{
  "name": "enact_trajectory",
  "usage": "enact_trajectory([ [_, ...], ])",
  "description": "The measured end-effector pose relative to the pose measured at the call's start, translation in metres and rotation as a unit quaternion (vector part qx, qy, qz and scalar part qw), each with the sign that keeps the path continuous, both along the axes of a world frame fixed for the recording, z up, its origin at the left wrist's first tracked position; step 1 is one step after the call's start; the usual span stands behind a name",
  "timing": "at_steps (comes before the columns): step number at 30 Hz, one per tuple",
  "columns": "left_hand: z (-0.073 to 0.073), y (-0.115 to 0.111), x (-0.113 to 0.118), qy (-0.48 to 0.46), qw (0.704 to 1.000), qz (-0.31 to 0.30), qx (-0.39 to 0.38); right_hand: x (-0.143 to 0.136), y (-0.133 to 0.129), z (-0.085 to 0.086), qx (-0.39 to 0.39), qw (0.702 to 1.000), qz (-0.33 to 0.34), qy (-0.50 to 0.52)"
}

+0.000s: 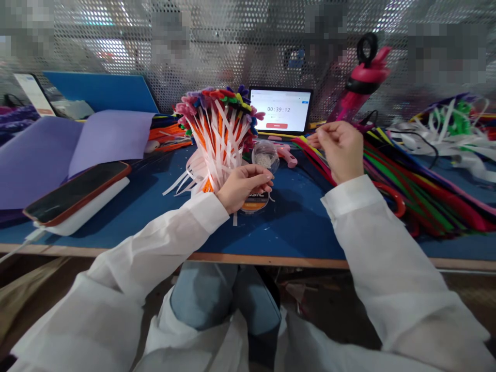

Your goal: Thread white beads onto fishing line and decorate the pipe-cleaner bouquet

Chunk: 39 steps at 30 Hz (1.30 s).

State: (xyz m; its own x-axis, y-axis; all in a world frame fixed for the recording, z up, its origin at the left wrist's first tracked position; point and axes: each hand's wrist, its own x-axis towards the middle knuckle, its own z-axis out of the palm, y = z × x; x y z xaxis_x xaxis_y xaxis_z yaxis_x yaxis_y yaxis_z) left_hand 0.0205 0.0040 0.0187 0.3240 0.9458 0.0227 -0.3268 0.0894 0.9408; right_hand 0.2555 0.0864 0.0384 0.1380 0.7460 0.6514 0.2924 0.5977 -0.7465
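Two bare hands were up over the blue table (pixel 306 227), and neither one lay flat. Your left hand (pixel 245 187) had its thumb and fingers bent close together, at the near right side of the big bunch of fuzzy flowers (pixel 219 132) with white ribbons (pixel 222 155), and just over a round flat thing (pixel 253 207) with a label. Your right hand (pixel 343 150) was farther right, fingers curled in, by the far left end of the long fuzzy sticks (pixel 430 196). Maybe you pinched something thin (a thread, perhaps), but it was too small to tell for either hand. Between your hands, on the far side, stood a clear tub (pixel 264 146) of tiny pale bits (pixel 264 161), beside a pink tool (pixel 287 155). The step looked like small finger work, done with both hands apart. Your next move seemed to call for a soft pinch, slow hands, and care not to bump the tub or snag the ribbons.
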Motion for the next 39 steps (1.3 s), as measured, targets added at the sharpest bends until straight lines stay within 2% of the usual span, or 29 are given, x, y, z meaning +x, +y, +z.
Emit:
enact_trajectory([
  [3, 0.000, 0.000, 0.001, -0.003, 1.000, 0.008, -0.002, -0.008, -0.020, 0.007, 0.077, 0.982, -0.074, -0.156],
  [5, -0.001, 0.001, 0.001, -0.006, 1.000, 0.011, -0.003, -0.018, -0.039, 0.015, 0.134, 0.967, -0.091, -0.198],
  [6, -0.002, 0.001, 0.001, -0.008, 1.000, 0.010, -0.003, -0.023, -0.048, 0.020, 0.149, 0.961, -0.075, -0.222],
  [8, -0.002, 0.001, 0.001, -0.009, 1.000, 0.008, 0.000, -0.033, -0.063, 0.025, 0.157, 0.943, 0.001, -0.295],
  [10, -0.002, 0.001, 0.001, -0.005, 1.000, 0.008, 0.005, -0.039, -0.070, 0.026, 0.115, 0.919, 0.091, -0.367],
  [12, -0.001, 0.001, 0.001, 0.002, 1.000, 0.014, 0.008, -0.043, -0.070, 0.024, 0.066, 0.899, 0.149, -0.407],
  [14, -0.001, 0.001, 0.002, 0.008, 1.000, 0.020, 0.015, -0.044, -0.068, 0.020, 0.033, 0.891, 0.177, -0.416],
  [17, -0.002, 0.000, 0.003, 0.024, 0.999, 0.022, 0.040, -0.043, -0.067, 0.019, 0.024, 0.890, 0.184, -0.416],
  [22, -0.002, -0.002, 0.004, 0.057, 0.995, 0.039, 0.076, -0.042, -0.069, 0.027, 0.049, 0.876, 0.158, -0.452],
  [26, 0.000, -0.003, 0.003, 0.060, 0.994, 0.040, 0.077, -0.043, -0.067, 0.025, 0.072, 0.863, 0.134, -0.482],
  [30, 0.003, -0.003, 0.002, 0.056, 0.995, 0.049, 0.072, -0.043, -0.065, 0.021, 0.075, 0.873, 0.105, -0.471],
  [39, 0.002, -0.004, 0.001, 0.056, 0.994, 0.050, 0.085, -0.044, -0.067, 0.022, 0.054, 0.893, 0.114, -0.431],
])
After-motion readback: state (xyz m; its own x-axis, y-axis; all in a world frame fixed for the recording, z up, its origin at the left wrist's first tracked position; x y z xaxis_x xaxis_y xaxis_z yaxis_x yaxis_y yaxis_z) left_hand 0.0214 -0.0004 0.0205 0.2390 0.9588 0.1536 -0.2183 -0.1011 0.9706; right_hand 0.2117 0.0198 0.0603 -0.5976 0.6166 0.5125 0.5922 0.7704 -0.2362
